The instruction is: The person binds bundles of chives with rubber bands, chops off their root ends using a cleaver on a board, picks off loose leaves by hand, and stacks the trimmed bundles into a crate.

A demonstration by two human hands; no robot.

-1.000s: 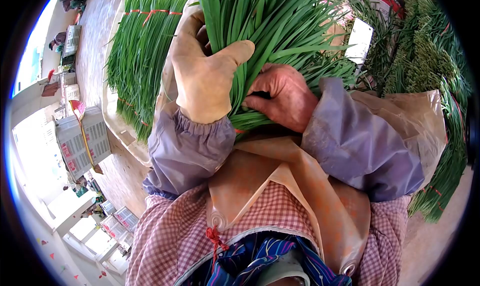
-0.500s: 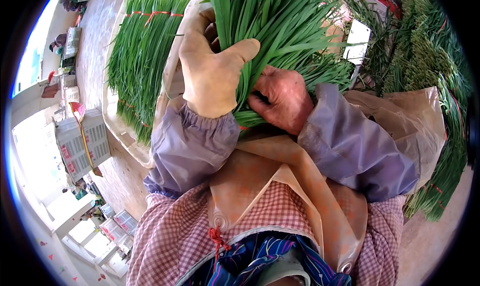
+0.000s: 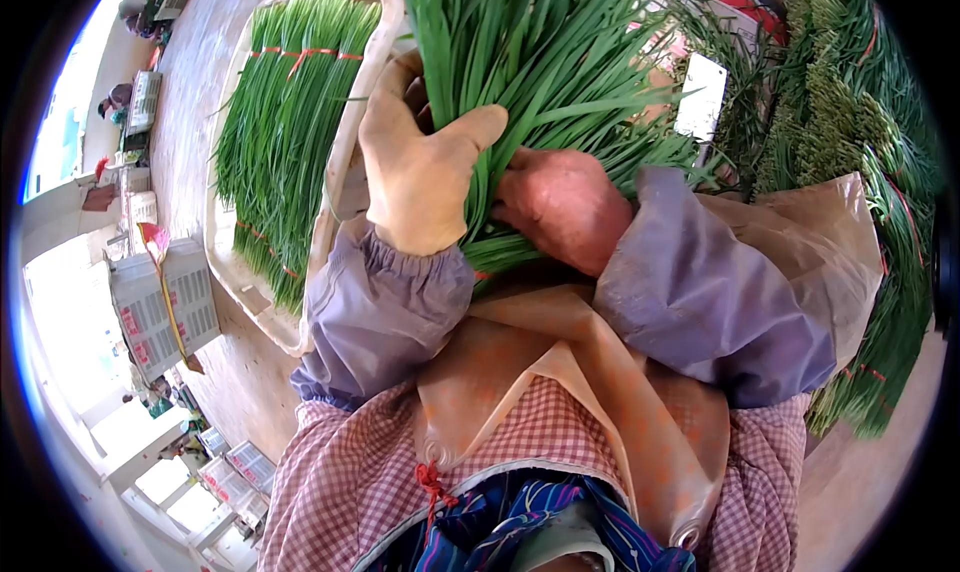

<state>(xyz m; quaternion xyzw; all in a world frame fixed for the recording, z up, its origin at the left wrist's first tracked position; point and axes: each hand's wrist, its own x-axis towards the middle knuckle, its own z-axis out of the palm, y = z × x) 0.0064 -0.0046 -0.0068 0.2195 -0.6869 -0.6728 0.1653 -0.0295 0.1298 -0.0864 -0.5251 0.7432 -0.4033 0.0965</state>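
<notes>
My left hand (image 3: 425,167), in a pale tan glove, is wrapped round a bunch of long green leaves (image 3: 460,47), thumb across the front. Bare and curled, my right hand (image 3: 565,207) presses against the same leaves just to the right; its fingertips are hidden behind the knuckles and leaves. More leaves fan out behind and to the right of both hands. A bit of red band shows on the greens below my hands.
A white crate (image 3: 387,22) at the left holds banded green bundles (image 3: 290,122). A white tag (image 3: 702,97) lies at the upper right. Piled greens (image 3: 850,102) with red bands stand at the far right, beside a translucent brown sheet (image 3: 810,252). Boxes and people appear far left.
My right hand has rolled over, so its back now faces up and the gap between thumb and finger is hidden. My left hand has shifted slightly and still holds the leaves.
</notes>
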